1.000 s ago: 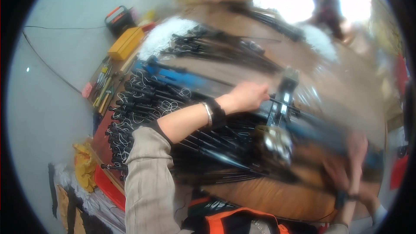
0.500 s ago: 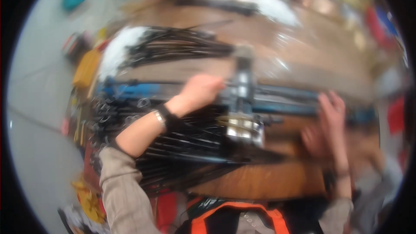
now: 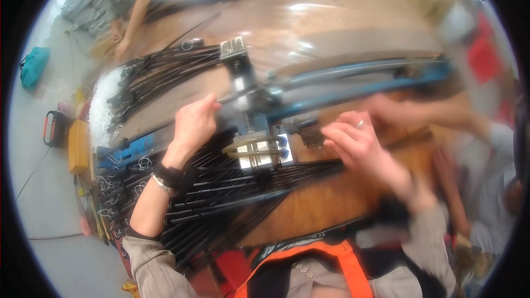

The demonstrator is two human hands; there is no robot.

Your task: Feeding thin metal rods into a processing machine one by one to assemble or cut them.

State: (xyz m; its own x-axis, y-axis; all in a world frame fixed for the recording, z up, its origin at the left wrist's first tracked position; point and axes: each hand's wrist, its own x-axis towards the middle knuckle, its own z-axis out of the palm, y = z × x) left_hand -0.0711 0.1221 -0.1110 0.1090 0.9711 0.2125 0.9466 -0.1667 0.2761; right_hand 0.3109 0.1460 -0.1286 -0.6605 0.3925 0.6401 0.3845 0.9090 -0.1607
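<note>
My left hand (image 3: 196, 123), with a dark band and bracelet at the wrist, is closed beside the metal clamping device (image 3: 243, 85). A thin black rod seems to run through its fingers toward that device. The device has a metal block (image 3: 259, 156) with blue fittings and a yellowish tube. My right hand (image 3: 356, 142), a ring on one finger, is held with its fingers bent together right of a spring-like dark part (image 3: 313, 139). What it pinches, if anything, is hidden. Many black rods (image 3: 221, 190) with white loops at their left ends lie under my left forearm.
A blue rail (image 3: 353, 92) runs right from the device. Another person's blurred hand (image 3: 383, 109) reaches in from the right, just behind my right hand. More black rods (image 3: 171, 77) lie at the back left, where another person (image 3: 135, 8) sits. A yellow box (image 3: 78, 146) stands left.
The whole view has shifted, so the device now appears further left. My right hand has come from the blue rail toward the device. My left hand stays closed beside it.
</note>
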